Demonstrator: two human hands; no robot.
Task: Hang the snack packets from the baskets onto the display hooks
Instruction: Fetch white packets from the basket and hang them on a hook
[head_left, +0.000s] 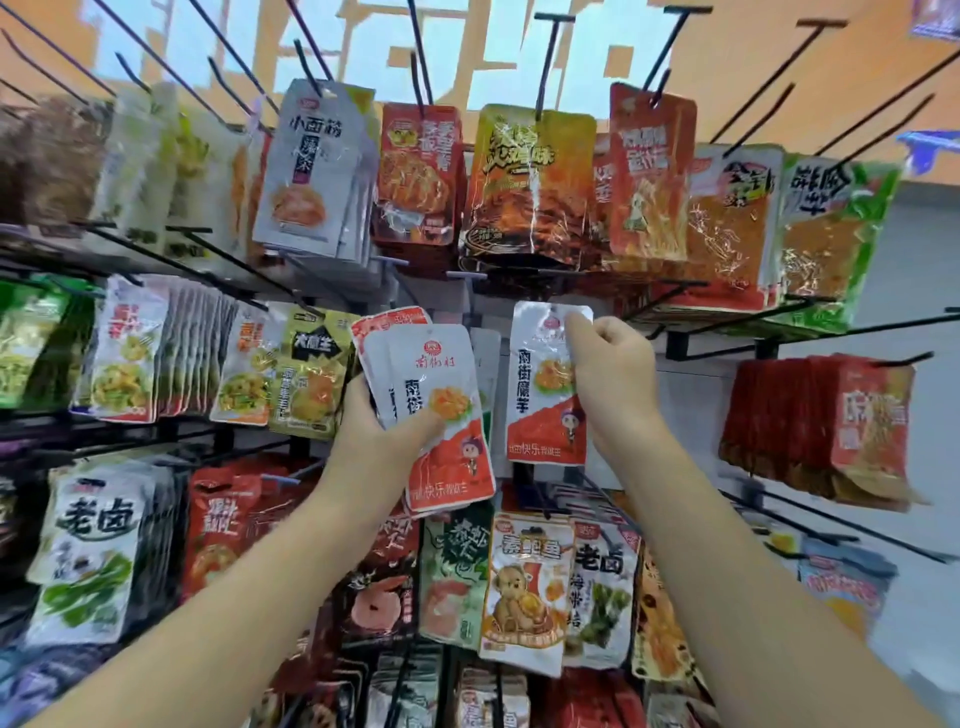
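Observation:
My left hand (379, 421) grips a small stack of white-and-red snack packets (441, 410) in front of the middle row of the display. My right hand (613, 374) pinches the top of one matching white-and-red packet (545, 395), held upright against the wall of black display hooks (675, 338). The packet's top edge sits by a hook in the middle row; whether the hook passes through its hole is hidden by my fingers. No basket is in view.
Full rows of hanging snack packets surround my hands: grey and red ones (415, 171) above, green and yellow ones (124, 358) to the left, red ones (831, 426) to the right, more below (524, 587). Long bare hook rods (810, 62) jut out along the top.

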